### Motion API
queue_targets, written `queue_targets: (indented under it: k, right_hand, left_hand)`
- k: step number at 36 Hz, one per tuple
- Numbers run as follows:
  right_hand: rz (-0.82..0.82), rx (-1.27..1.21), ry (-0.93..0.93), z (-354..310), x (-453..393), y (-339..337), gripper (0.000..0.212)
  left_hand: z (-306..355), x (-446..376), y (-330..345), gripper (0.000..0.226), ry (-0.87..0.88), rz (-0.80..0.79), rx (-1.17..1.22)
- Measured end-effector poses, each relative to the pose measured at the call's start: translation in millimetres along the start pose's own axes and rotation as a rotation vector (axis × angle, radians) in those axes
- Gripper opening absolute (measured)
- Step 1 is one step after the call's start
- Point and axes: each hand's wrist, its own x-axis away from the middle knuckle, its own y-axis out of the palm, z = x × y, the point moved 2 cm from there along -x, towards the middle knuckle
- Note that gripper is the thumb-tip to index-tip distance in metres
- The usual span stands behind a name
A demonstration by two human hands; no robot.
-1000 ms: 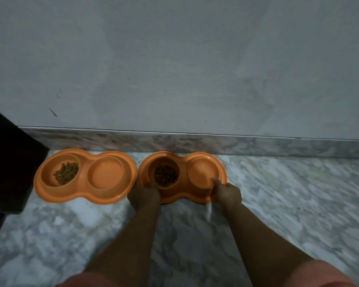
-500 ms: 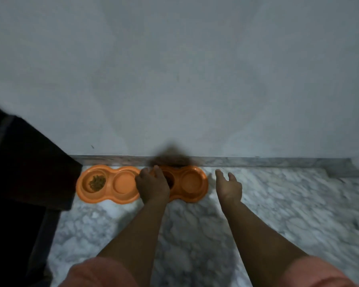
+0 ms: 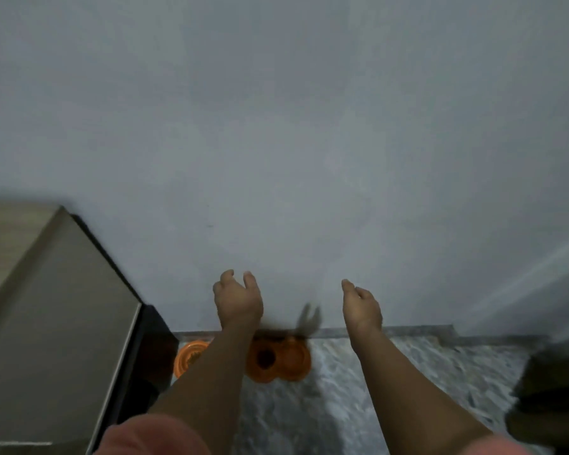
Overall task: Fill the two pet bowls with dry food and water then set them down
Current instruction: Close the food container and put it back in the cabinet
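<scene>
Both hands have lifted clear of the feeders since half a second ago and now hang in front of the grey wall (image 3: 309, 126): left hand (image 3: 238, 300) and right hand (image 3: 362, 305), each grip loose, fingers slack, holding nothing. Right orange double bowl (image 3: 281, 357) sits on the marble floor (image 3: 391, 382) against the skirting, dark kibble in its left cup; the left orange double bowl (image 3: 191, 356) lies just beside it, half hidden behind the left forearm. Grey cabinet (image 3: 46, 323) stands at left.
</scene>
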Motion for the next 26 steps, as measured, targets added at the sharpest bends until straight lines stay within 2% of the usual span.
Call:
queue_targets:
  k: [6,12,19,26]
  right_hand:
    - [-0.012,-0.051,-0.082,-70.2,89.9,-41.1,0.051]
    - [-0.047,-0.096,-0.221,-117.8,161.7,-53.2,0.045]
    - [-0.16,-0.082,-0.345,-135.7,225.9,-47.3,0.031]
    - [-0.335,-0.05,-0.424,-127.8,299.0,-14.4,0.032]
  left_hand:
    - [83.7,50.2,-90.5,0.05,0.126,0.021,0.033]
    - [117.6,81.1,-164.5,0.049,0.212,0.085,0.097]
    - [112.1,114.1,-238.5,0.047,0.224,0.247,0.157]
    - [67.7,152.5,-321.0,0.044,0.155,0.405,0.132]
